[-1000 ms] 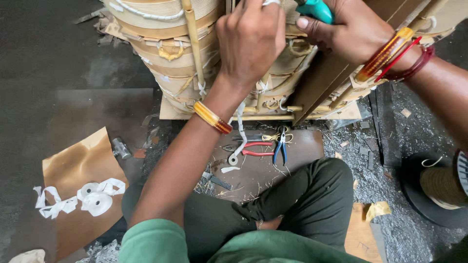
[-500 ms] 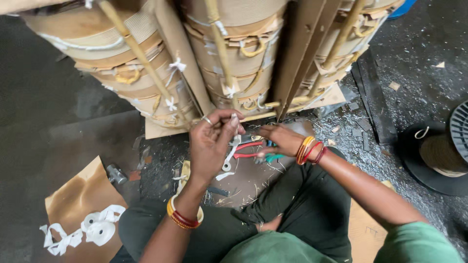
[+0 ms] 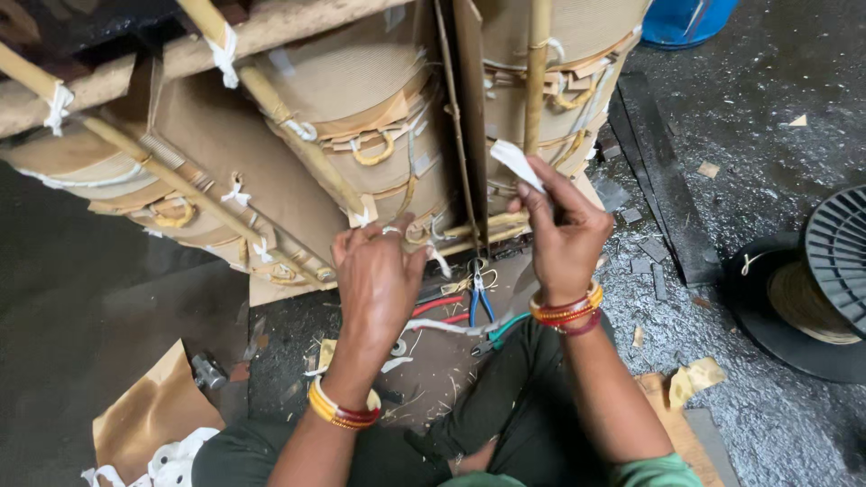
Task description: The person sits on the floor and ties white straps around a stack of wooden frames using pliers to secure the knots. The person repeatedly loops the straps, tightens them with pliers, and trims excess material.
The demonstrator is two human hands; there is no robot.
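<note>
My left hand [image 3: 377, 275] is closed at the lower edge of a paper-wrapped coil [image 3: 361, 135], fingers pinching a white cloth tape [image 3: 438, 260] near a wooden stick [image 3: 280, 117]. My right hand [image 3: 564, 230] is closed on the free end of the white tape [image 3: 516, 162], held up beside an upright wooden stick [image 3: 535, 81] on the right coil [image 3: 577, 54]. Brown pressboard sheets [image 3: 469, 108] stand between the coils. Both wrists carry red and yellow bangles.
Blue-handled scissors [image 3: 479, 302], red-handled pliers [image 3: 433, 307] and a teal-handled tool [image 3: 501, 332] lie on the floor by my knees. A black spool [image 3: 825, 280] stands at right, a blue drum [image 3: 686, 18] top right, brown paper with white tape [image 3: 153, 433] bottom left.
The view has shifted closer to the coils. My right hand left the tools on the floor and rose, now holding white tape by the upright stick. My left hand moved up to the coil's edge.
</note>
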